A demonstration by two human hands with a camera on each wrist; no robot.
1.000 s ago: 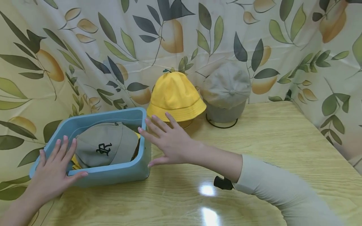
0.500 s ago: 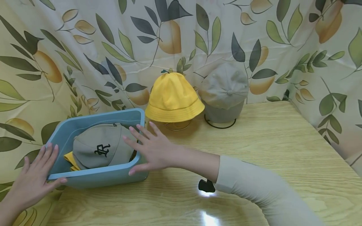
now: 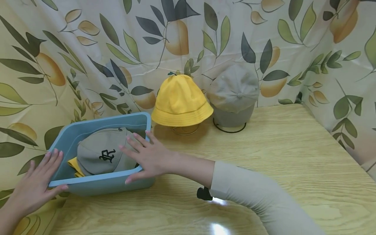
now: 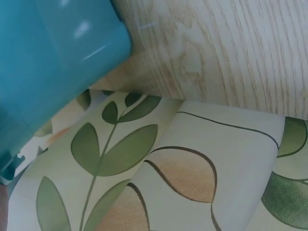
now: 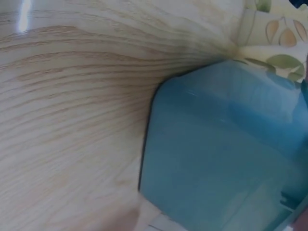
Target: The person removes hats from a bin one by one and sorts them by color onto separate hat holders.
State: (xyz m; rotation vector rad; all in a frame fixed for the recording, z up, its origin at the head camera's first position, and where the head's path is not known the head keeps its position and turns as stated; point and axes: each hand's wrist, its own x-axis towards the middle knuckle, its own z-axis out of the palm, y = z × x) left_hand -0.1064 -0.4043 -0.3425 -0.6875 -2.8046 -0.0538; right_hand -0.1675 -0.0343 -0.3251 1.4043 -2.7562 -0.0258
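A blue plastic bin stands at the left of the table and holds a grey baseball cap with a black letter on its front. Yellow fabric pokes out beneath the cap. Over the bin's left end, my left hand lies at the rim with its fingers straight. My right hand is at the right end, fingers spread across the rim; firm contact is hard to judge. In the wrist views the bin's outer wall fills much of the picture, and the hands barely show.
Behind the bin, a yellow bucket hat sits on a wire stand. To its right, another grey cap rests on a stand with a dark wire base. Patterned curtain borders the wooden table at back and sides.
My left hand has shifted left and slightly down to the bin's left end, uncovering more yellow fabric. My right hand has moved left and down over the right rim. The bin looks nearly unmoved.
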